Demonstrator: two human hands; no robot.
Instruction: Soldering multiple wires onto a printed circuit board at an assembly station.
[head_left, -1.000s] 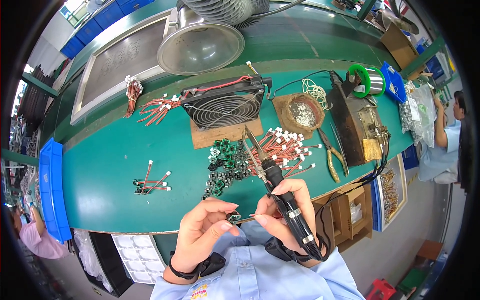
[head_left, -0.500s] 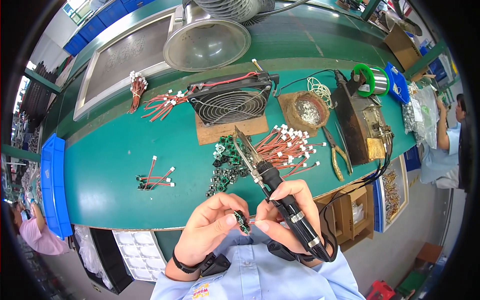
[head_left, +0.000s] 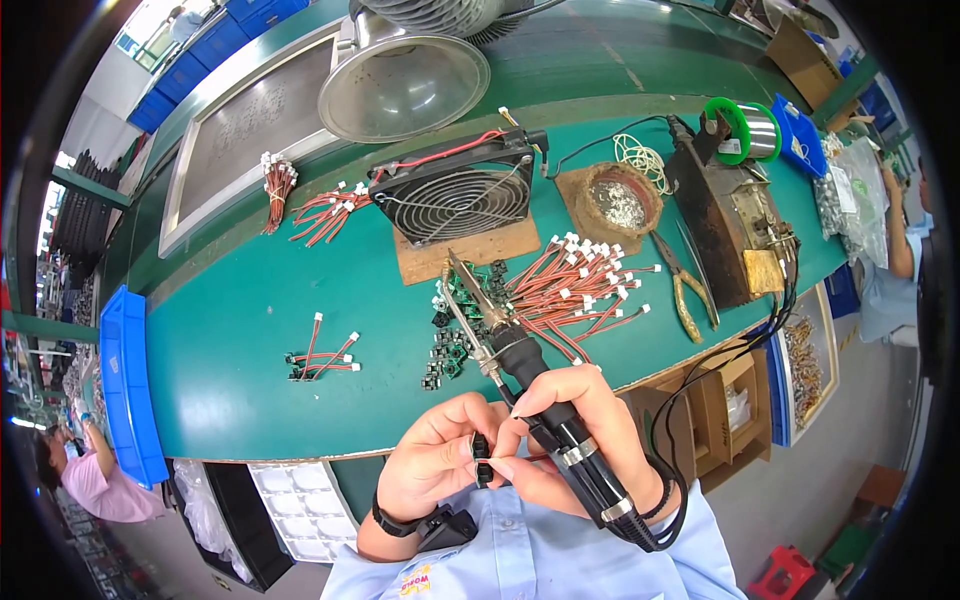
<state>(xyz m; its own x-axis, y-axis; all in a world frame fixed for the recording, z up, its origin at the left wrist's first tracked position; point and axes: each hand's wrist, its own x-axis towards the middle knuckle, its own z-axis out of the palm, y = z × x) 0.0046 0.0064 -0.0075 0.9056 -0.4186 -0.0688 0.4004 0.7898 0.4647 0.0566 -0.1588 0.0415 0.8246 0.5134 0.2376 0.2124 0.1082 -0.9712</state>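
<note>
Close to my body, my left hand (head_left: 432, 465) pinches a small circuit board (head_left: 482, 462) between thumb and fingers, its dark edge toward me. My right hand (head_left: 588, 440) is closed around a black soldering iron (head_left: 523, 358) whose metal tip points away over the bench. The thumb and fingertip of that same hand meet at the board; a bit of red wire shows there, mostly hidden by the fingers. Beyond the iron lie a pile of small green and black boards (head_left: 447, 352) and a spread of red wire leads (head_left: 570, 283) with white connectors.
A black fan (head_left: 455, 195) stands on a wooden board behind the pile. Right of it are a solder-dross bowl (head_left: 622, 200), pliers (head_left: 688, 300), a soldering station (head_left: 725, 225) and a solder spool (head_left: 748, 132). Several wired boards (head_left: 322, 360) lie left. A blue tray (head_left: 130, 390) hangs at the left edge.
The board in my left hand has turned from showing its green face to its dark edge. My right fingertips have come closer to it. The whole view has shifted slightly.
</note>
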